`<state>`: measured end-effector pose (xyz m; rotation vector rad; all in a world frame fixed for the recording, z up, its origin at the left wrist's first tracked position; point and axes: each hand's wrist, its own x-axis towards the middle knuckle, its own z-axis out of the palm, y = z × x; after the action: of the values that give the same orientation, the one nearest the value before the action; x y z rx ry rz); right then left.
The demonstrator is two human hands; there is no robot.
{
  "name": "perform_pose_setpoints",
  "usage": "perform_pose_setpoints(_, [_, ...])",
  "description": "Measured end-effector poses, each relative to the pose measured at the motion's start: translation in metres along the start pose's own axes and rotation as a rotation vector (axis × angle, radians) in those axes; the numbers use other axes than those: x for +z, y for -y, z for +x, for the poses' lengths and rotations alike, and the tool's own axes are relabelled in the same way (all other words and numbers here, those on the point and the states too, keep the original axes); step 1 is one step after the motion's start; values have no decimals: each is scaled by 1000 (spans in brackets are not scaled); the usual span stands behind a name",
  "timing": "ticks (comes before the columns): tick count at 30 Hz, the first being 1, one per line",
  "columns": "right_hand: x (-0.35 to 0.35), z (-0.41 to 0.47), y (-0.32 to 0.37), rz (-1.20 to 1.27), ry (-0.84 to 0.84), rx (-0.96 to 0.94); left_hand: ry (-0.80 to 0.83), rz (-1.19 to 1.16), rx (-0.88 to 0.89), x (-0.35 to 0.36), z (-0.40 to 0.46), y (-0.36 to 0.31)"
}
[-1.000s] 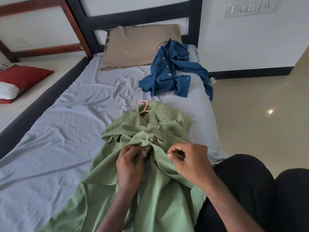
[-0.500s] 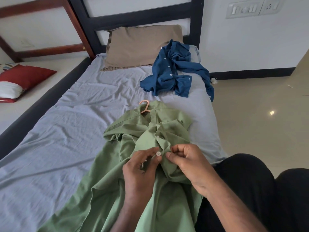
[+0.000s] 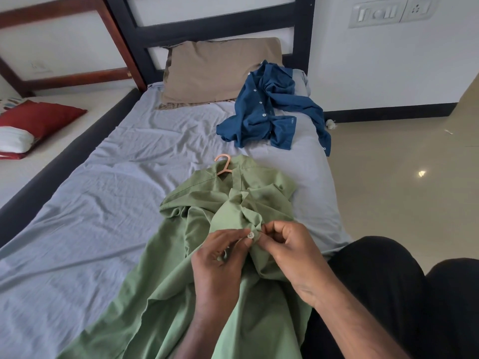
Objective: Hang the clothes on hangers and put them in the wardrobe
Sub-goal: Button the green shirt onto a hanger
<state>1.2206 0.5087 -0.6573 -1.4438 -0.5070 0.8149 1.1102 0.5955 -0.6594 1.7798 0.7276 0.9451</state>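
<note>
While both hands pinch its button, the green shirt lies lengthwise, hanger hook toward the pillow.

Shirt at lower centre: plain sage green
Its button: pale off-white
Hanger hook: peach-orange
Shirt at upper right: navy blue, white buttons
Bedsheet: light grey-blue
Pillow: tan brown
Cushion at far left: dark red
</note>
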Motion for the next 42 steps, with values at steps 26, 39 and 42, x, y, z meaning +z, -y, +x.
perform_pose_setpoints(26, [10,-2,-8,-261,-127,-200,-121,350,176,4,-3,10])
perform_pose_setpoints(39, [3,1,-8,-297,-92,-284,-100,23,-238,-2,5,4])
perform_pose_setpoints(42, [3,3,-11,-361,-99,-363,-15,0,-281,-4,5,5])
